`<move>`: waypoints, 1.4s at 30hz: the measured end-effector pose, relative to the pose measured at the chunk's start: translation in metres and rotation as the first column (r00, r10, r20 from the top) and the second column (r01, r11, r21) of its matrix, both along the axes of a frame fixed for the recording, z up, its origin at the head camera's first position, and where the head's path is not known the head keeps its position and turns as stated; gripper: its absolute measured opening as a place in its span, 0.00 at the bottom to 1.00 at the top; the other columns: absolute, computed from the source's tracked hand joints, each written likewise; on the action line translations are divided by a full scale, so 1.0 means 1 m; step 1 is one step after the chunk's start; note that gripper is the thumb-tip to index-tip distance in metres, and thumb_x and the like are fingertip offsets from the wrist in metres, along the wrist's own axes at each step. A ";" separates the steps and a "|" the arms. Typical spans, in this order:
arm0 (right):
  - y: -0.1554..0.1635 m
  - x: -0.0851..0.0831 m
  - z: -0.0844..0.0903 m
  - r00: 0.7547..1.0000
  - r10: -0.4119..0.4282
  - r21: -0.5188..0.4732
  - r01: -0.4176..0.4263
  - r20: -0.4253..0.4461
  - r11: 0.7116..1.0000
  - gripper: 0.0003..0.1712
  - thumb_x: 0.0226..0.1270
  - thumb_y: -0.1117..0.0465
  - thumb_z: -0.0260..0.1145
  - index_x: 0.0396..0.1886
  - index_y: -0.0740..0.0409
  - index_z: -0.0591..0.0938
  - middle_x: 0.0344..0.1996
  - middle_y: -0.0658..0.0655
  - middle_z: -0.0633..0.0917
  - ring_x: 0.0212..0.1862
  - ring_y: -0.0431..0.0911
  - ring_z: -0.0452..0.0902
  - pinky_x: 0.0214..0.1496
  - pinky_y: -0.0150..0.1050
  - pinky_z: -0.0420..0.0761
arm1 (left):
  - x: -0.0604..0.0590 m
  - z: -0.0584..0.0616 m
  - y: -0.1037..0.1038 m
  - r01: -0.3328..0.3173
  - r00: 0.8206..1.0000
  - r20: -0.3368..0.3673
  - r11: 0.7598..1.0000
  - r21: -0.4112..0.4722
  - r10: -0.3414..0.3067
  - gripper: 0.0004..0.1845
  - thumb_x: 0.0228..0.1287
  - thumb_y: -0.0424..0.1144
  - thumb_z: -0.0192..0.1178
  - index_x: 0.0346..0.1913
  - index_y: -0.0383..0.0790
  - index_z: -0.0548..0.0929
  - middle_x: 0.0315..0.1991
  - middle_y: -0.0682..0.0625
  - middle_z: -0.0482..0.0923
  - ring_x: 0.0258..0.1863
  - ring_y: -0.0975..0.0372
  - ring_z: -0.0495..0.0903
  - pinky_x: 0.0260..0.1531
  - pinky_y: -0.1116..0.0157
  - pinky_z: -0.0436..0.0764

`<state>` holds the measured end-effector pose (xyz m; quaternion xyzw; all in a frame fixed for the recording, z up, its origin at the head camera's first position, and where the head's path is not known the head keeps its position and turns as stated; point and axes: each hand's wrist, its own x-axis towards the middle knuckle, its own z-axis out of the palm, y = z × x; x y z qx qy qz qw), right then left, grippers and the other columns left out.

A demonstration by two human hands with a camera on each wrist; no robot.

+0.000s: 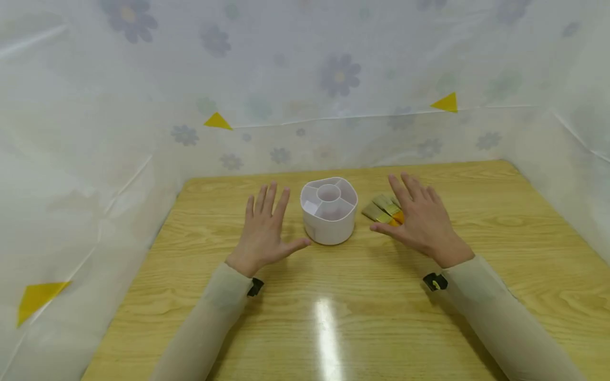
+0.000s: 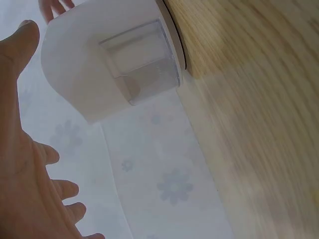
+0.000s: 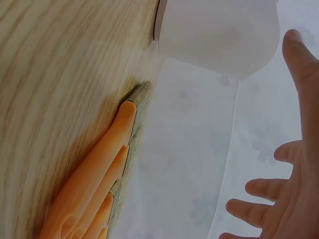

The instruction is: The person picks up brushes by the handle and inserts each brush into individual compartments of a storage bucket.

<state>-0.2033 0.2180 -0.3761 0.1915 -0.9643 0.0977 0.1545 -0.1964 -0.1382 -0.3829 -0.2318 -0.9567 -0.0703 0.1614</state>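
Observation:
A white round organizer (image 1: pixel 330 211) with a central ring and several compartments stands upright on the table. In the left wrist view the organizer (image 2: pixel 84 59) shows a clear drawer low in its side. My left hand (image 1: pixel 264 233) is spread to its left, fingers straight, thumb near its base and holding nothing. On the other side my right hand (image 1: pixel 421 222) is spread above several paintbrushes (image 1: pixel 378 210), hiding most of their handles. The right wrist view shows the orange handles of the paintbrushes (image 3: pixel 94 169) lying on the wood, below and apart from the hand.
The wooden table (image 1: pixel 267 328) reaches back to a flowered plastic curtain (image 1: pixel 286 69), which also hangs along both sides. Yellow tape pieces (image 1: pixel 218 121) are stuck on the curtain. Light reflects off the table's front middle.

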 end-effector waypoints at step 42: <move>0.000 -0.001 -0.011 0.998 0.031 -0.040 -0.029 0.061 0.999 0.50 0.60 0.34 0.62 0.73 0.58 0.59 0.54 0.65 0.73 0.48 0.58 0.74 0.42 0.55 0.78 | 0.003 -0.007 0.028 0.060 0.990 0.095 0.906 0.418 -0.109 0.43 0.63 0.61 0.56 0.71 0.37 0.58 0.67 0.39 0.60 0.66 0.49 0.62 0.62 0.50 0.67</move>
